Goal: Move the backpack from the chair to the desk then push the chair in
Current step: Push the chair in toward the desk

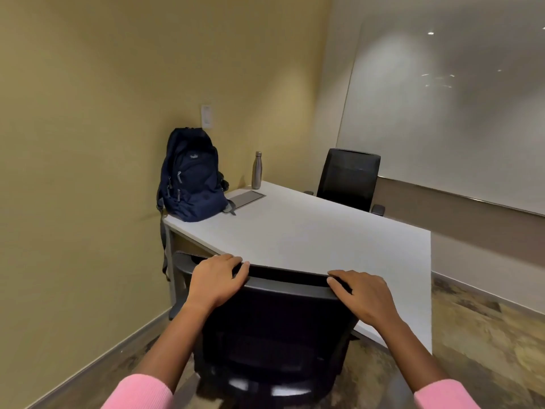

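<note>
A navy backpack [191, 175] stands upright on the far left corner of the white desk [324, 240], leaning against the wall, one strap hanging over the desk edge. A black mesh office chair [274, 320] sits right in front of me with its backrest top close to the desk's near edge. My left hand [216, 280] grips the left part of the backrest's top rim. My right hand [361, 295] grips the right part of the same rim, fingers curled over it. The chair's seat is mostly hidden behind the backrest.
A steel water bottle [256, 170] stands at the desk's back edge, beside a flat grey panel [246, 198]. A second black chair [348, 180] sits at the desk's far side. A large whiteboard [457, 113] covers the right wall. The yellow wall is close on the left.
</note>
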Demonstrator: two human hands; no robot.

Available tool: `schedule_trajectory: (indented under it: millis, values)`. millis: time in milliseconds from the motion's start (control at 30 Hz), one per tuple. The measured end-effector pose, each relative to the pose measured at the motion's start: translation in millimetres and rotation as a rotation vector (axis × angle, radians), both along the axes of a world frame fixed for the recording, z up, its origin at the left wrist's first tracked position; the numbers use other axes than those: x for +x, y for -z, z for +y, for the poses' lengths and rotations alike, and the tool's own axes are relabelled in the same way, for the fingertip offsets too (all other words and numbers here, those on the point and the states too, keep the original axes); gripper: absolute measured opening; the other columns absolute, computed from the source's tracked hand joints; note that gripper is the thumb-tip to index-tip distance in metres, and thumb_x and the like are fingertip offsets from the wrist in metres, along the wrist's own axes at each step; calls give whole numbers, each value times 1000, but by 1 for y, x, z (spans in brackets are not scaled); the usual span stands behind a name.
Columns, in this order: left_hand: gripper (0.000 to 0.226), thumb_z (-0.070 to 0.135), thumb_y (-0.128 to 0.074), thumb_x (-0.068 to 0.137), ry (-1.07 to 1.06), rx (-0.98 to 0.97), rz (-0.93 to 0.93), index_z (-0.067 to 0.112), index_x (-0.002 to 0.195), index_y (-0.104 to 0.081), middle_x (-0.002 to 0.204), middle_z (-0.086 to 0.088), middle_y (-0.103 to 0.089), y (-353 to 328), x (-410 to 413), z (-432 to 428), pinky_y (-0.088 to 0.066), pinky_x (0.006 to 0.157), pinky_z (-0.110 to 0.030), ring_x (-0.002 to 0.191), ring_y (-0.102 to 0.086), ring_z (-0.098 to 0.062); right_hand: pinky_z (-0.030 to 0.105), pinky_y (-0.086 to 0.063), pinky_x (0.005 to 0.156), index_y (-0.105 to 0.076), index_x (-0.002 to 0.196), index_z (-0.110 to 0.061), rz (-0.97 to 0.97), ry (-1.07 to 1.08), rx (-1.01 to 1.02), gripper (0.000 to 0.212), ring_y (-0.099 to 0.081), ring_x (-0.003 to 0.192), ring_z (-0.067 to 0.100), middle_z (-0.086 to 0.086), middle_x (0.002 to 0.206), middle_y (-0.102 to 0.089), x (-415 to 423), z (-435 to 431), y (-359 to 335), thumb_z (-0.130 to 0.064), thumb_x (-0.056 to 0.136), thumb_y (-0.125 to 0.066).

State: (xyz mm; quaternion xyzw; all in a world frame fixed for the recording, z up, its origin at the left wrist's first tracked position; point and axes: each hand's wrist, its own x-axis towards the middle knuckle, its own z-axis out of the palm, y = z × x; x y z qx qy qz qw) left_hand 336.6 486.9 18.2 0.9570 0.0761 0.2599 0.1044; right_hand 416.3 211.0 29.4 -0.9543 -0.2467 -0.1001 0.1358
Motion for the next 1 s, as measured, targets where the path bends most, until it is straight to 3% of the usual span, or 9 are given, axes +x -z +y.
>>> schedule_trajectory:
  millis: [100, 300, 833, 1000]
  values:
    - [35, 41, -37, 94, 52, -17, 27, 24, 106, -65, 105, 2, -69, -1, 8, 27, -41, 67, -27, 95, -61, -18, 31, -40, 88, -55, 121, -38, -24, 67, 19, 42, -60, 101, 12, -12, 111, -69, -6, 23, 4, -53, 91, -31]
    - [30, 39, -40, 94, 129, -55, 32, 27, 106, -66, 109, 4, -70, -2, 25, 86, -46, 73, -30, 99, -62, -19, 33, -38, 92, -54, 122, -37, -28, 199, 45, 44, -60, 101, 14, -10, 105, -69, -26, 77, 9, -55, 90, -30]
    - [37, 44, -41, 94, 259, -95, 5, 23, 98, -70, 101, -4, -74, -1, 46, 176, -39, 64, -28, 92, -64, -27, 38, -31, 94, -57, 119, -28, -22, 435, 78, 48, -57, 105, 21, 0, 111, -67, -76, 187, 18, -53, 89, -29]
    - [38, 45, -42, 93, 267, -93, 37, 21, 104, -69, 109, -5, -72, -4, 49, 181, -45, 72, -31, 98, -63, -28, 39, -29, 99, -58, 117, -23, -50, 502, 127, 48, -56, 104, 23, 4, 109, -67, -81, 202, 21, -49, 89, -30]
